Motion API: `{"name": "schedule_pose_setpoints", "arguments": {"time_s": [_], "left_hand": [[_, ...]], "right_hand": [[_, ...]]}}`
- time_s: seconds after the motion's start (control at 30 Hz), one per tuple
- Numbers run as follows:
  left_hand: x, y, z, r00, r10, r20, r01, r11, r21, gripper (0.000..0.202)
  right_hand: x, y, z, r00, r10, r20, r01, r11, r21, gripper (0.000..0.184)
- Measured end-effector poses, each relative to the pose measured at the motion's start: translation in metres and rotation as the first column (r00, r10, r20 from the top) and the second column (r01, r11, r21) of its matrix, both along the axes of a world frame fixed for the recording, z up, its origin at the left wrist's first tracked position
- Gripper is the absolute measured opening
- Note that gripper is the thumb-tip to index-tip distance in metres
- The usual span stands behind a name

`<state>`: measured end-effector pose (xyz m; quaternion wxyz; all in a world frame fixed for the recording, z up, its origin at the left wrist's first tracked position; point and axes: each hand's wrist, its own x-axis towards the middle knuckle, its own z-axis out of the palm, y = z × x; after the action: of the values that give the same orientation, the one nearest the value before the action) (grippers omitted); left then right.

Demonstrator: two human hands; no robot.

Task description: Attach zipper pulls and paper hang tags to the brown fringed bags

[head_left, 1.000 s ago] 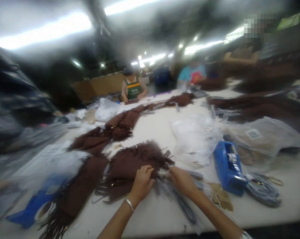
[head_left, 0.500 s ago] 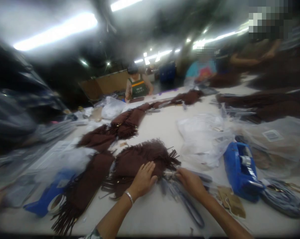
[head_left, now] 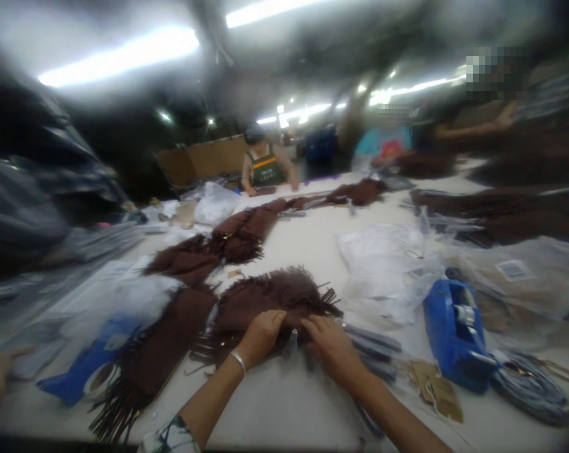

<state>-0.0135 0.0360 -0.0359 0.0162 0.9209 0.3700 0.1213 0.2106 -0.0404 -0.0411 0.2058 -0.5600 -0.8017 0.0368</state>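
A brown fringed bag [head_left: 260,296] lies on the white table in front of me, its fringe spreading at the far and right sides. My left hand [head_left: 260,336] is closed on its near edge, fingers on top and thumb side hidden. My right hand [head_left: 329,346] grips the same edge a little to the right, fingers bent over the brown material. Between the hands hangs a small shiny metal piece [head_left: 294,333], too blurred to name. Grey wrapped straps [head_left: 373,340] lie beside my right hand. Another brown fringed piece [head_left: 171,340] lies left of the bag.
A blue tape dispenser [head_left: 456,340] stands at right, near a coiled grey strap [head_left: 532,387] and tan tags [head_left: 437,390]. Clear plastic bags [head_left: 385,264] lie behind. Another blue dispenser [head_left: 83,371] is at left, near another person's hand [head_left: 1,374]. Co-workers [head_left: 268,167] stand across the table.
My right hand has left the grey strap and metal end and moved left onto the bag's near edge. My left hand has shifted from lying flat on the bag to its edge.
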Motion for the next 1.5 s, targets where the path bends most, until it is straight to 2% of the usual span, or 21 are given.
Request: {"name": "schedule_pose_setpoints", "arguments": {"time_s": [0.1, 0.17, 0.23, 0.3, 0.4, 0.5, 0.63, 0.73, 0.83, 0.93, 1.0, 1.1, 1.17, 1.23, 1.33, 1.4, 1.5], "left_hand": [[0.001, 0.008, 0.016, 1.000, 0.016, 0.000, -0.016, 1.000, 0.018, 0.033], [0.003, 0.011, 0.029, 1.000, 0.014, 0.001, -0.014, 1.000, 0.023, 0.028], [0.006, 0.010, 0.039, 1.000, 0.016, 0.012, -0.016, 1.000, 0.021, 0.024], [0.008, 0.007, 0.042, 0.999, 0.025, 0.033, -0.026, 1.000, 0.014, 0.023], [-0.003, 0.004, 0.034, 0.994, 0.084, 0.067, -0.084, 0.996, 0.001, 0.034], [-0.032, 0.006, 0.018, 0.983, 0.182, 0.032, -0.182, 0.983, -0.023, 0.052], [-0.066, 0.008, 0.004, 0.970, 0.244, -0.011, -0.244, 0.969, -0.041, 0.052], [-0.068, -0.001, 0.000, 0.957, 0.287, -0.051, -0.287, 0.958, 0.010, 0.053], [-0.060, -0.016, -0.005, 0.911, 0.378, -0.164, -0.370, 0.926, 0.077, 0.063], [-0.058, -0.028, -0.006, 0.888, 0.377, -0.265, -0.404, 0.913, -0.058, 0.075], [-0.055, -0.030, -0.002, 0.921, 0.318, -0.228, -0.361, 0.914, -0.187, 0.074], [-0.040, -0.025, 0.009, 0.987, 0.158, -0.010, -0.155, 0.957, -0.244, 0.055], [-0.020, -0.017, 0.014, 0.993, 0.031, 0.115, -0.005, 0.976, -0.216, 0.045], [0.002, -0.007, 0.014, 0.986, -0.045, 0.158, 0.077, 0.977, -0.200, 0.043], [0.023, 0.007, 0.008, 0.990, -0.057, 0.128, 0.080, 0.980, -0.181, 0.045], [0.027, 0.013, 0.003, 0.993, -0.053, 0.107, 0.071, 0.982, -0.175, 0.047], [0.024, 0.018, -0.002, 0.992, -0.059, 0.112, 0.079, 0.979, -0.189, 0.047]], "right_hand": [[-0.015, 0.015, 0.004, 1.000, 0.012, 0.022, -0.013, 0.998, 0.059, 0.069], [-0.021, 0.029, 0.011, 1.000, 0.014, -0.022, -0.012, 0.997, 0.074, 0.073], [-0.024, 0.044, 0.020, 0.996, 0.010, -0.089, -0.008, 0.999, 0.032, 0.062], [-0.024, 0.054, 0.028, 0.991, -0.013, -0.133, 0.009, 1.000, -0.028, 0.046], [-0.018, 0.062, 0.033, 0.990, -0.027, -0.138, 0.019, 0.998, -0.055, 0.036], [-0.008, 0.062, 0.029, 0.990, -0.018, -0.136, 0.012, 0.999, -0.047, 0.038], [0.005, 0.062, 0.015, 0.986, 0.064, -0.153, -0.071, 0.997, -0.039, 0.043], [0.012, 0.068, 0.002, 0.978, 0.143, -0.150, -0.146, 0.989, -0.012, 0.050], [0.020, 0.074, -0.009, 0.983, 0.170, -0.073, -0.170, 0.985, -0.007, 0.059], [0.029, 0.070, -0.015, 0.991, 0.136, 0.005, -0.136, 0.991, -0.011, 0.065], [0.034, 0.056, -0.014, 0.996, 0.089, 0.016, -0.089, 0.995, 0.034, 0.067], [0.033, 0.021, -0.011, 0.996, -0.033, -0.083, 0.042, 0.992, 0.118, 0.048], [0.024, -0.003, -0.011, 0.966, -0.169, -0.198, 0.183, 0.982, 0.054, 0.029], [0.008, -0.020, -0.014, 0.914, -0.305, -0.266, 0.280, 0.951, -0.128, 0.027], [-0.017, -0.026, -0.021, 0.865, -0.436, -0.249, 0.342, 0.875, -0.343, 0.029], [-0.028, -0.023, -0.024, 0.848, -0.492, -0.198, 0.399, 0.838, -0.373, 0.028], [-0.032, -0.017, -0.021, 0.853, -0.512, -0.107, 0.437, 0.811, -0.389, 0.023]]}}
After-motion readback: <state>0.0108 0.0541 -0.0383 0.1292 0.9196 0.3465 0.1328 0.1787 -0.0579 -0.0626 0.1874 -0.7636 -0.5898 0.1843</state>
